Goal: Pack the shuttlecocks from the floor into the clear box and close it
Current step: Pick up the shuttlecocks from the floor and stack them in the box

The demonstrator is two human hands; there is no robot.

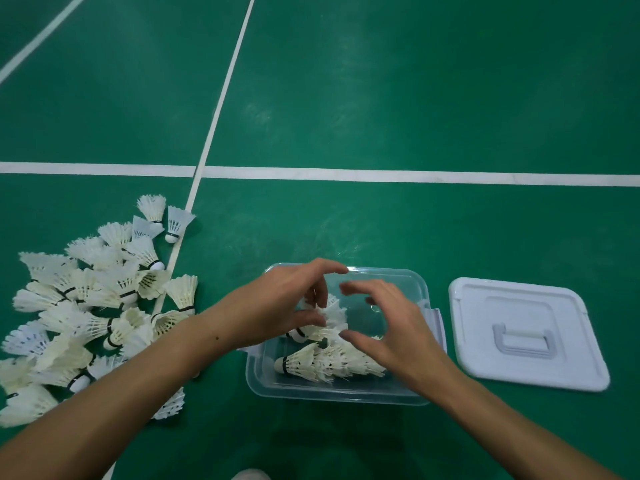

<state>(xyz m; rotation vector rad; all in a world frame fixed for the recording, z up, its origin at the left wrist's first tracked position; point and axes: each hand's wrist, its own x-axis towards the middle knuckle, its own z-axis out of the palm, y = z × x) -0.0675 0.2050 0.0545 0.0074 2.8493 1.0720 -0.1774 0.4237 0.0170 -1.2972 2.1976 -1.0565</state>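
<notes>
Shuttlecocks heaped on green court floor, clear box open

I log a green court floor with a sheen; white crosswise line as landmark, a narrower white line meeting it, another far left.

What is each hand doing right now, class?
Left hand: fingers pinch a shuttlecock over the clear box.
Right hand: open, holding nothing.
</notes>
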